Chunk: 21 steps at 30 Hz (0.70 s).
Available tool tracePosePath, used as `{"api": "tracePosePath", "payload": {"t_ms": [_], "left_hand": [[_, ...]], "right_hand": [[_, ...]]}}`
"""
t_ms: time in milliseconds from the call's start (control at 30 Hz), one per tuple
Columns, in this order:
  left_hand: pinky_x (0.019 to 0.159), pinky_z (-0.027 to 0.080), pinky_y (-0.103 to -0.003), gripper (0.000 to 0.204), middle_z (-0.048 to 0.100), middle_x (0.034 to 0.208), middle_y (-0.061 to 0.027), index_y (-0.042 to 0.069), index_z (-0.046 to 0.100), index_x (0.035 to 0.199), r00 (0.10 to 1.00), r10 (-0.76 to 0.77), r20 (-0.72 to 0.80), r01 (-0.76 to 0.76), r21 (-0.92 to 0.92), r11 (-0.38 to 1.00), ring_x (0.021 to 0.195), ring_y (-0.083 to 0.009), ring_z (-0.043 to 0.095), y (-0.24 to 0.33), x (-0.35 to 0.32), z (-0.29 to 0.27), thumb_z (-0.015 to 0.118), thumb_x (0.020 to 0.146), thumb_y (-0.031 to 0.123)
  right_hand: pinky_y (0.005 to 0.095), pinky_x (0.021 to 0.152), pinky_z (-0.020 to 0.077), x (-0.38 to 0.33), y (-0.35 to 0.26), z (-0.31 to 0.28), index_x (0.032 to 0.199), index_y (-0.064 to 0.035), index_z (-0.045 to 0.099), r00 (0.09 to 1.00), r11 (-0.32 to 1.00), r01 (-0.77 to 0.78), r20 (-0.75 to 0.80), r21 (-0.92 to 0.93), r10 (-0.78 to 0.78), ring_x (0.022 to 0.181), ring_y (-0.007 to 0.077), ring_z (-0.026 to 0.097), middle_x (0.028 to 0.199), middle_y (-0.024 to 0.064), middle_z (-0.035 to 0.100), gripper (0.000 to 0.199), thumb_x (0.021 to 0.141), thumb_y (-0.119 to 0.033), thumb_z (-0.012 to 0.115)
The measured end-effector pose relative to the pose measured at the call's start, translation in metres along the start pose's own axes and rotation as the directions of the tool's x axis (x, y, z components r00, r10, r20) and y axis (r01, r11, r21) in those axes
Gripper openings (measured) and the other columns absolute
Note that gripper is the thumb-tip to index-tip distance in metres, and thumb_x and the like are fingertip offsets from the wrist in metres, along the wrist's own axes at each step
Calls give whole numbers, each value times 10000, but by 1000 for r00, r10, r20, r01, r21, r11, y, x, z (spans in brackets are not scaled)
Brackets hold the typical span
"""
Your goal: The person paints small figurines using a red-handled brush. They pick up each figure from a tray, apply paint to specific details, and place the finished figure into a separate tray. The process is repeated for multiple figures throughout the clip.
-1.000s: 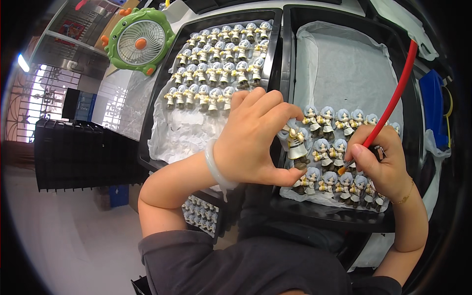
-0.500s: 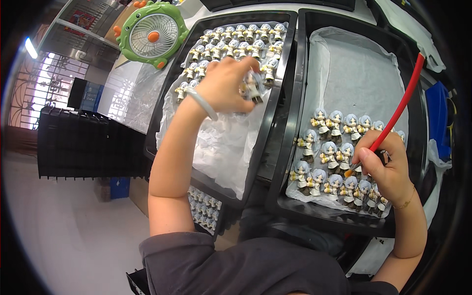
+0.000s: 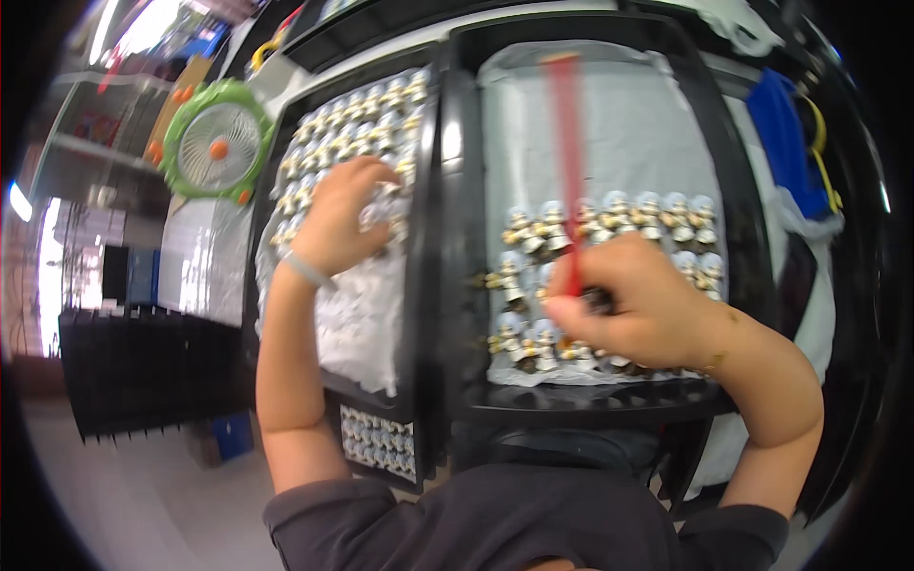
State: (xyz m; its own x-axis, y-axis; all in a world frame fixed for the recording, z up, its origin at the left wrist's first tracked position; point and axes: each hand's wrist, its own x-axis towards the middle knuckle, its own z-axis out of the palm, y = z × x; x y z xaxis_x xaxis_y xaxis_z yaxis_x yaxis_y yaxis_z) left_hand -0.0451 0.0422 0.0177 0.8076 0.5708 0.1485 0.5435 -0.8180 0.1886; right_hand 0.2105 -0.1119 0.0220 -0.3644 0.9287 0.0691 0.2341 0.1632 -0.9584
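Observation:
Over the left black tray [image 3: 416, 352], my left hand [image 3: 338, 214] curls its thumb and fingers around a small figurine [image 3: 385, 206], blurred by motion. Similar figurines with pale hair and white clothes [image 3: 357, 105] stand in rows in that tray's far part. My right hand [image 3: 633, 295] grips a paintbrush with a long red handle [image 3: 568, 143], which points up and away from me and is smeared by motion. The brush hand is above the right black tray [image 3: 590, 404], hiding some of the figurines [image 3: 647, 211] in its near half. Its bristles are hard to make out.
Both trays are lined with thin white sheeting [image 3: 633, 114]. A green animal-shaped fan [image 3: 217, 143] stands left of them. On the right lies a blue container [image 3: 785, 143] with a yellow edge. Below the left tray, another tray of figurines [image 3: 378, 443] shows. Black ribbed crates [image 3: 152, 371] stand at left.
The view has turned, so the trays sit further left in it. The brush handle has swung from leaning right to nearly upright. My left hand stays over the left tray with the figurine.

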Motion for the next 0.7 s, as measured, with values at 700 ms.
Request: {"api": "tracePosePath", "payload": {"t_ms": [700], "left_hand": [[656,449,-323,424,564,851,-145,-1,506,1049,887,303,349,-192,-320,928,732,-239,547,209,197,143,616,724,248]], "right_hand": [[404,560,472,-24,-9,4,652,0,603,949,933,314,31,-173,-314,596,319,583,602,161,576,199,624,-197,587]]}}
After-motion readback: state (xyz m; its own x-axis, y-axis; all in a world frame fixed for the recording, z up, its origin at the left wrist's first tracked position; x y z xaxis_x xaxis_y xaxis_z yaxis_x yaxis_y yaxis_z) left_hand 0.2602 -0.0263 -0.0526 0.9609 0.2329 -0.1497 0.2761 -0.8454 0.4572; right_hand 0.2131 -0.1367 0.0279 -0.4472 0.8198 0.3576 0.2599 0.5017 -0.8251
